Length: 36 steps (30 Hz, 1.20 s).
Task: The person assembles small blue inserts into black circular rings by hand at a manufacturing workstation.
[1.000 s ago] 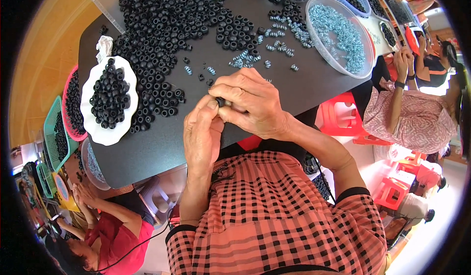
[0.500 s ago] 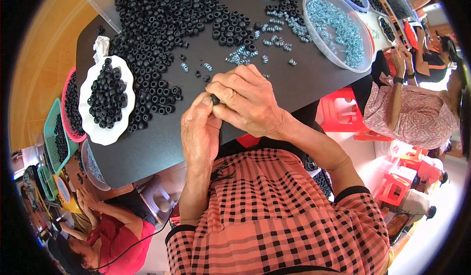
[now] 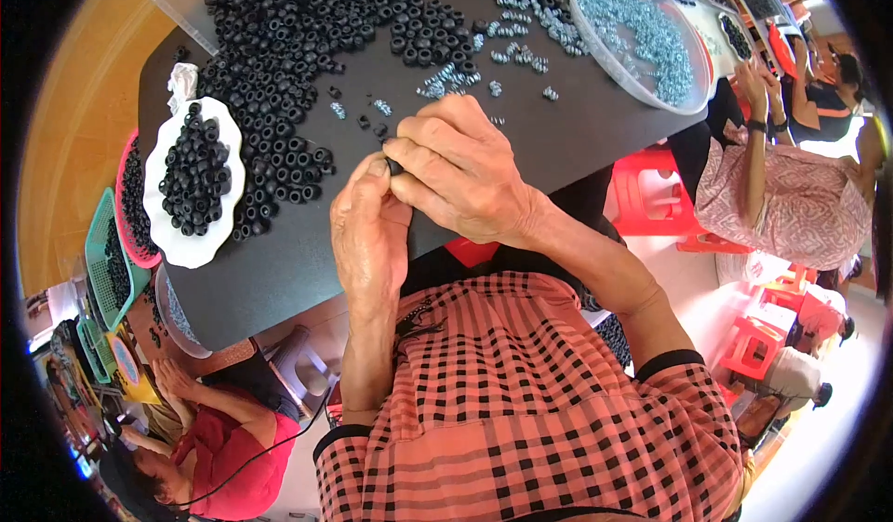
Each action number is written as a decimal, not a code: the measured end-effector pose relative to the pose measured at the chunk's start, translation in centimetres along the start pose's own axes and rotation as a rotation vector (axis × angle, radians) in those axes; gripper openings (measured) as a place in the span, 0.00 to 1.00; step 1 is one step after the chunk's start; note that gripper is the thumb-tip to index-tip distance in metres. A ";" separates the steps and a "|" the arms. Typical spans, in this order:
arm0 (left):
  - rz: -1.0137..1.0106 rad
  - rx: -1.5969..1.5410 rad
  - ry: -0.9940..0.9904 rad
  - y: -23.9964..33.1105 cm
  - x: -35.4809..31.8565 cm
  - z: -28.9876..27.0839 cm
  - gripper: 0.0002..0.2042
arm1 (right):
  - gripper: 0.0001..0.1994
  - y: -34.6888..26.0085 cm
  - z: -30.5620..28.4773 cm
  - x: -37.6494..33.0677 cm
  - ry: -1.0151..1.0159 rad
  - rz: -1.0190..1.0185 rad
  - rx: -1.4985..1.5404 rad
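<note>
Both hands meet over the near edge of the dark table (image 3: 270, 299). Between my left hand (image 3: 365, 229) and my right hand (image 3: 465, 173), a small black plastic piece (image 3: 394, 166) is pinched at the fingertips; only a bit of it shows. My right fingers are curled over it, while the left thumb presses from the other side. Just beyond the fingers lie a few tiny black parts (image 3: 365, 122) and small silvery-blue coil springs (image 3: 448, 81). A big pile of hollow black plastic pieces (image 3: 288, 29) spreads across the table's far left.
At the left edge stands a white scalloped plate (image 3: 191, 254) heaped with black pieces, beside a crumpled tissue (image 3: 183, 85). A clear tub (image 3: 696, 105) of springs sits far right. Co-workers sit on both sides; red stools (image 3: 648, 196) stand at the right.
The view has shifted slightly, so the table's contents appear higher and further left. Both hands keep their pinch on the black piece, and less of it shows now.
</note>
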<state>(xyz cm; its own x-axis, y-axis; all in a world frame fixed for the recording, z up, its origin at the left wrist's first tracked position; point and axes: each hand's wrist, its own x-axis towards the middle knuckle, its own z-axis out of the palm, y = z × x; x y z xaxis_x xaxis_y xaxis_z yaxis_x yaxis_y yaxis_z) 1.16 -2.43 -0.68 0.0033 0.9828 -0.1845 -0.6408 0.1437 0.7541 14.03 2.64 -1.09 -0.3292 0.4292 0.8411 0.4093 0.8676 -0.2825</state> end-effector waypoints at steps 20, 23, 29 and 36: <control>0.003 0.037 -0.023 -0.2 0.0 0.0 0.12 | 0.17 -0.1 -0.2 -0.2 0.022 0.103 0.173; 0.049 -0.027 -0.054 -0.3 -0.6 0.0 0.12 | 0.17 0.2 -0.3 -0.2 0.036 0.138 0.246; 0.037 -0.074 -0.104 -0.2 0.0 -0.6 0.13 | 0.18 0.1 -0.8 0.2 -0.017 0.202 0.384; -0.118 -0.310 -0.137 -0.3 0.2 -0.9 0.14 | 0.18 0.3 -0.7 0.3 -0.066 0.209 0.406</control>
<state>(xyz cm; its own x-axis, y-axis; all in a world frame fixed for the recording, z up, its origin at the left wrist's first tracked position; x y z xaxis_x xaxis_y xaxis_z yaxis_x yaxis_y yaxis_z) 0.62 -2.41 -1.48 0.1805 0.9710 -0.1569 -0.8325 0.2358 0.5014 14.68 2.79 -0.58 -0.3337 0.6088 0.7198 0.1101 0.7835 -0.6116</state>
